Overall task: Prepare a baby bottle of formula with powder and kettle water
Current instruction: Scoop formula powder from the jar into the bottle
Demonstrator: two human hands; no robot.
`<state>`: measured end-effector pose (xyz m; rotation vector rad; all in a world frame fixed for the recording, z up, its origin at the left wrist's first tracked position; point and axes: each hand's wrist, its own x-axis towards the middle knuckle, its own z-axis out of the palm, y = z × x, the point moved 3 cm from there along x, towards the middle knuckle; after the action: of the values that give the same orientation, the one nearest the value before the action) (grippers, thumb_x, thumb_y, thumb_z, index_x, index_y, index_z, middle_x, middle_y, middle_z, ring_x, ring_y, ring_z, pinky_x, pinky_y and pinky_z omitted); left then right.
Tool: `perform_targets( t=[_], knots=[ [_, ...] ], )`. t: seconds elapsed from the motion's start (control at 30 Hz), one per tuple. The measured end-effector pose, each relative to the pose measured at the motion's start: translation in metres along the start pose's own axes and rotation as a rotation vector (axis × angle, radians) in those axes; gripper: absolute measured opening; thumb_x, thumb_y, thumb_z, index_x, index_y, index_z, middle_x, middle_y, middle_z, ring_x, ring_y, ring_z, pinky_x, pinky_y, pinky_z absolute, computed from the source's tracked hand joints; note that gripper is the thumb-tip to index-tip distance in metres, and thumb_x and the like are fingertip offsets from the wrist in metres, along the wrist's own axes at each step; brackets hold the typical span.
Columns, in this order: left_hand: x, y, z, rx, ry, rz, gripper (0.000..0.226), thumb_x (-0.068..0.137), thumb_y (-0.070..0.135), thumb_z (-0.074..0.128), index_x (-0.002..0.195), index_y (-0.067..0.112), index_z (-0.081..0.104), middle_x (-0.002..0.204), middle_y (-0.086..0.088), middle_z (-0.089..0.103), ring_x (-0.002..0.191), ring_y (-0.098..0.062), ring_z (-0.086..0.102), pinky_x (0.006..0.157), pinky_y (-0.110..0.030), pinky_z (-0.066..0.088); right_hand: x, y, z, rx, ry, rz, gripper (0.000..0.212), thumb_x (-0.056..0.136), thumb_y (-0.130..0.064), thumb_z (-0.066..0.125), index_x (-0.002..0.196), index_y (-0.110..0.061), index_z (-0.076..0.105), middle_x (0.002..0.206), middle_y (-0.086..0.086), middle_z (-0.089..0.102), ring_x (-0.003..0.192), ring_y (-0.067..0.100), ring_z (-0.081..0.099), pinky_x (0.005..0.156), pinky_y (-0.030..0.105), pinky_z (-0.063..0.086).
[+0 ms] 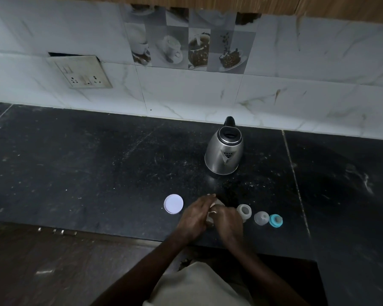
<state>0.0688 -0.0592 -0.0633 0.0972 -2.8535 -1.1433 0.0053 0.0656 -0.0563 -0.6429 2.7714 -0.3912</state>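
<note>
Low in the middle of the frame, both hands meet over a pale container (211,214), most of it hidden beneath them. The left hand (194,218) has its grip wrapped round the container's side. The right hand (227,219) lies curled over the top, and I cannot tell whether its grip is on the container, on a scoop or on nothing. A white lid (173,204) lies just left of the hands on the dark surface (97,173). Just right of them is the open bottle (244,212), mouth up as far as I can tell, then a clear cap (261,218) and a teal collar (275,221) in a row. The kettle (224,151) stands well apart, higher in the frame.

The likeliest mishap is a knock: the bottle sits right beside the right wrist, and a careless sweep could topple it. Its mouth looks narrow, so powder carried across may scatter. The surface is speckled with grit, which the cap and collar could pick up. In this dim light a measure is also hard to judge.
</note>
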Motion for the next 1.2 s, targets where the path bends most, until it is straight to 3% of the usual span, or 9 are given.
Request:
perform_targets(
  t=[0.13, 0.27, 0.37, 0.5, 0.67, 0.83, 0.93, 1.07, 1.2],
  knots=[
    [0.0, -0.006, -0.001, -0.028, 0.003, -0.064, 0.095, 0.068, 0.019, 0.087, 0.154, 0.012, 0.047, 0.16, -0.002, 0.048, 0.145, -0.02, 0.047, 0.118, -0.027, 0.038, -0.012, 0.013, -0.013, 0.415, 0.166, 0.178, 0.008, 0.089, -0.033, 0.073, 0.093, -0.031, 0.08, 0.088, -0.014, 0.077, 0.078, 0.005, 0.071, 0.072, 0.032, 0.058],
    [0.0, -0.009, 0.0, -0.049, 0.013, -0.092, 0.101, 0.061, 0.013, 0.091, 0.153, 0.012, 0.048, 0.159, -0.002, 0.051, 0.143, -0.021, 0.048, 0.117, -0.027, 0.038, -0.026, 0.018, -0.034, 0.798, 0.164, 0.379, 0.01, 0.089, -0.026, 0.076, 0.084, -0.033, 0.08, 0.078, -0.012, 0.076, 0.047, 0.014, 0.067, 0.047, 0.027, 0.052],
    [0.0, -0.01, 0.0, -0.049, 0.031, -0.11, 0.101, 0.064, 0.015, 0.092, 0.154, 0.013, 0.047, 0.159, -0.002, 0.05, 0.143, -0.021, 0.048, 0.116, -0.019, 0.03, -0.03, 0.02, -0.038, 0.822, 0.18, 0.403, 0.009, 0.09, -0.026, 0.076, 0.086, -0.033, 0.079, 0.077, -0.014, 0.076, 0.048, 0.015, 0.068, 0.047, 0.028, 0.054],
    [0.0, -0.011, 0.001, -0.066, 0.036, -0.138, 0.103, 0.065, 0.015, 0.093, 0.156, 0.014, 0.045, 0.16, -0.001, 0.049, 0.145, -0.021, 0.046, 0.119, -0.022, 0.031, -0.034, 0.022, -0.039, 0.858, 0.185, 0.429, 0.011, 0.089, -0.027, 0.08, 0.083, -0.035, 0.076, 0.076, -0.016, 0.076, 0.05, 0.019, 0.07, 0.054, 0.038, 0.061],
    [-0.002, -0.016, 0.003, -0.149, 0.052, -0.213, 0.105, 0.064, 0.019, 0.095, 0.156, 0.017, 0.044, 0.159, 0.001, 0.049, 0.144, -0.018, 0.046, 0.114, -0.005, 0.02, -0.04, 0.024, -0.04, 0.91, 0.186, 0.451, 0.004, 0.089, -0.025, 0.081, 0.091, -0.027, 0.08, 0.079, -0.014, 0.077, 0.05, 0.023, 0.069, 0.049, 0.028, 0.054],
    [-0.003, -0.03, 0.008, -0.199, 0.08, -0.282, 0.108, 0.06, 0.027, 0.1, 0.153, 0.014, 0.047, 0.156, 0.0, 0.053, 0.139, -0.018, 0.052, 0.109, 0.001, 0.021, -0.043, 0.022, -0.041, 1.038, 0.132, 0.555, 0.006, 0.085, -0.026, 0.083, 0.091, -0.027, 0.08, 0.081, -0.01, 0.079, 0.045, 0.015, 0.061, 0.051, 0.023, 0.047],
    [-0.005, -0.028, 0.002, -0.233, 0.142, -0.313, 0.102, 0.061, 0.03, 0.1, 0.149, 0.025, 0.05, 0.151, 0.007, 0.058, 0.135, -0.012, 0.056, 0.109, -0.01, 0.034, -0.041, 0.025, -0.041, 1.224, 0.084, 0.671, 0.009, 0.085, -0.019, 0.083, 0.094, -0.021, 0.081, 0.086, -0.001, 0.081, 0.046, 0.01, 0.051, 0.044, 0.021, 0.037],
    [-0.003, -0.026, -0.006, -0.344, 0.191, -0.315, 0.082, 0.063, 0.028, 0.098, 0.125, 0.061, 0.054, 0.119, 0.021, 0.071, 0.113, -0.002, 0.066, 0.099, -0.02, 0.05, -0.042, 0.029, -0.047, 1.413, 0.039, 0.73, 0.015, 0.085, -0.011, 0.082, 0.1, -0.011, 0.08, 0.078, -0.001, 0.078, 0.043, 0.005, 0.044, 0.04, 0.016, 0.028],
    [-0.001, -0.033, -0.008, -0.324, 0.179, -0.359, 0.122, 0.052, 0.044, 0.101, 0.155, 0.032, 0.038, 0.151, 0.012, 0.055, 0.141, -0.011, 0.051, 0.119, -0.044, 0.042, -0.048, 0.049, -0.064, 1.424, 0.115, 0.706, 0.012, 0.085, -0.013, 0.082, 0.097, -0.013, 0.081, 0.072, 0.0, 0.07, 0.046, 0.003, 0.046, 0.044, 0.017, 0.032]
  ],
)
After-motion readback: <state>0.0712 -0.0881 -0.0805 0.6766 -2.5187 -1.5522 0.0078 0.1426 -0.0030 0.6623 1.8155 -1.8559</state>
